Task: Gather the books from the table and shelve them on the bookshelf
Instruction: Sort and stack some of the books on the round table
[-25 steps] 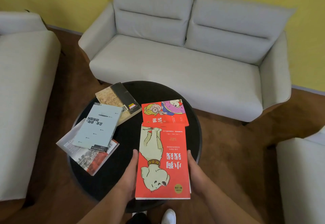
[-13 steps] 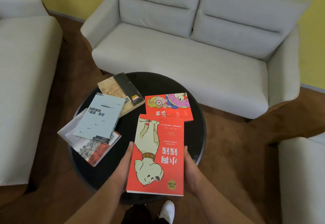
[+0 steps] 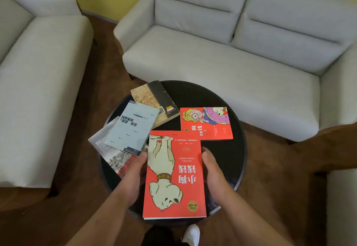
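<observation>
Where the large red dog-cover book [image 3: 173,174] sits over the near half of the round black worktop [image 3: 239,149], the left hand [image 3: 135,176] and right hand [image 3: 214,174] grip its long edges, thumbs on top, the fingers hidden underneath. Its far right corner covers part of the smaller red book [image 3: 206,123]. The pale blue book [image 3: 133,127] lies just left of it. Bare worktop shows right of the right hand.
</observation>
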{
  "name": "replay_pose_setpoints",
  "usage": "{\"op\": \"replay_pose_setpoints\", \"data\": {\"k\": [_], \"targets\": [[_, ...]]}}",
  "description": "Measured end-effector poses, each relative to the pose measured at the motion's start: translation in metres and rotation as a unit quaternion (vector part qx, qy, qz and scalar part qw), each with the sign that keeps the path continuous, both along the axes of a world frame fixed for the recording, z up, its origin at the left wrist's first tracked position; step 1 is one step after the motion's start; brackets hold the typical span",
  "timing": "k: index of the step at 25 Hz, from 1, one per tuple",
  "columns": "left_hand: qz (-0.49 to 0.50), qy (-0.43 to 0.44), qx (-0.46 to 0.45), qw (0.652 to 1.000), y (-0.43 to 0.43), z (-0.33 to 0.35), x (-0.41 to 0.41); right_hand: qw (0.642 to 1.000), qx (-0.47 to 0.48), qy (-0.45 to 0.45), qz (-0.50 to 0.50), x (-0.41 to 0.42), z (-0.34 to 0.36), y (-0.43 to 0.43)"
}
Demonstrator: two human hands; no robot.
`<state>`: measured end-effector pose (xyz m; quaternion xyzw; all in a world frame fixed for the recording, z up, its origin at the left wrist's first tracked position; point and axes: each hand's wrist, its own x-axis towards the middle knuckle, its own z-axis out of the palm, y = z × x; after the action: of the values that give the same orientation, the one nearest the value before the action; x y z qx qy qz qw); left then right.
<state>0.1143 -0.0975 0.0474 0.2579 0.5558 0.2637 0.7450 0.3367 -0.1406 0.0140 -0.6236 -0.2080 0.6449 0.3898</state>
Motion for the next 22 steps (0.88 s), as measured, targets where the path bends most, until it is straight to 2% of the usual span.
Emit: {"op": "replay_pose_setpoints", "data": {"k": [2, 5, 11, 15, 17, 20, 22], "targets": [[-0.044, 0.024, 0.038, 0.998, 0.005, 0.010, 0.004, 0.997, 0.044, -0.040, 0.045, -0.008, 0.011, 0.008], [-0.076, 0.084, 0.045, 0.993, 0.008, 0.008, 0.007, 0.993, 0.066, -0.066, 0.069, -0.013, 0.017, 0.009], [-0.080, 0.079, 0.052, 0.992, 0.008, 0.004, 0.006, 0.992, 0.079, -0.064, 0.077, -0.013, 0.024, 0.007], [-0.089, 0.082, 0.067, 0.990, 0.007, 0.004, 0.007, 0.996, 0.046, -0.051, 0.064, -0.010, 0.027, 0.005], [-0.088, 0.086, 0.087, 0.989, 0.015, 0.003, -0.001, 0.994, 0.034, -0.090, 0.051, 0.005, 0.021, 0.017], [0.003, 0.212, 0.110, 0.971, 0.064, -0.022, -0.022, 0.972, -0.014, -0.235, -0.006, 0.049, 0.003, 0.068], [-0.017, 0.393, 0.132, 0.910, 0.109, -0.044, -0.044, 0.951, -0.068, -0.300, -0.024, 0.082, -0.017, 0.107]]}}
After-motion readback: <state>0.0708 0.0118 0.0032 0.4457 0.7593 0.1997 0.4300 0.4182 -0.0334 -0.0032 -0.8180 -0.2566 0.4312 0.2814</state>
